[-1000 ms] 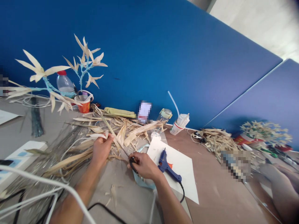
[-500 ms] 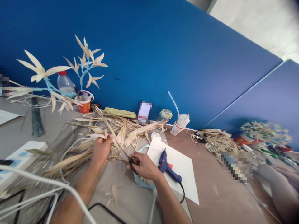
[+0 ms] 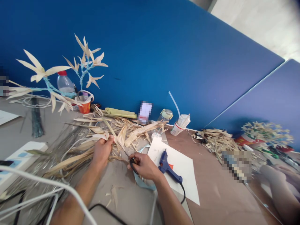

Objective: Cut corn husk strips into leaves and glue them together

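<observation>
My left hand [image 3: 101, 151] is closed round a long dried husk strip [image 3: 107, 123] that runs up and away from it. My right hand [image 3: 143, 165] grips black-handled scissors [image 3: 129, 158], whose blades point up-left at the strip just right of my left thumb. Both hands rest over a heap of dried husks [image 3: 98, 137] on the grey table. A blue glue gun [image 3: 169, 168] lies on a white sheet [image 3: 180, 170] just right of my right hand.
An orange cup [image 3: 84, 105] holds husk-leaf branches [image 3: 87, 64] beside a plastic bottle [image 3: 65, 84] against the blue partition [image 3: 164, 56]. A lidded cup with straw [image 3: 180, 123] stands further right. Another husk pile [image 3: 219, 142] and another person's arm [image 3: 280, 187] lie at right. White cables [image 3: 47, 187] cross bottom left.
</observation>
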A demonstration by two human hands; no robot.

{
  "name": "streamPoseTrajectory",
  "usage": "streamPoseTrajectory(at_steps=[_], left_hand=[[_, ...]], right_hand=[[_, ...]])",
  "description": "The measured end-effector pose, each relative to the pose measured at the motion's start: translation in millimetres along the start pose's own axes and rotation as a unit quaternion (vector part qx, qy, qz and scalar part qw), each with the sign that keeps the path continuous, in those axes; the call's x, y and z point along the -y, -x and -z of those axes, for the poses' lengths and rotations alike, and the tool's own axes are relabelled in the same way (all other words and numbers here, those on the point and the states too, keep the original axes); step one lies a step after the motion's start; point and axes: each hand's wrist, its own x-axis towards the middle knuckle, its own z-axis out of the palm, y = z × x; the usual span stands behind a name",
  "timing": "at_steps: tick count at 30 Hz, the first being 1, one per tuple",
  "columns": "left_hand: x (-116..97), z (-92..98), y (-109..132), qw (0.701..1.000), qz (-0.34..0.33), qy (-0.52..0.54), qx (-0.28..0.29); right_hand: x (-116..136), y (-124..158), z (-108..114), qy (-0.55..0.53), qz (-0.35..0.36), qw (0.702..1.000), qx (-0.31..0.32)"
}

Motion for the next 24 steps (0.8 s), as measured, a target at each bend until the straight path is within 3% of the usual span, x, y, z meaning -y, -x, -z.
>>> streamPoseTrajectory(at_steps=[7,24], left_hand=[[4,-0.7,2,1.0,0.013,-0.009,0.011],[-15,-8.2,11,0.992,0.091,0.064,0.051]], right_hand=[[0,0,0,-0.005,0.0,1.0,-0.002],[-1,-1,-3,-0.015,-0.011,1.0,-0.004]])
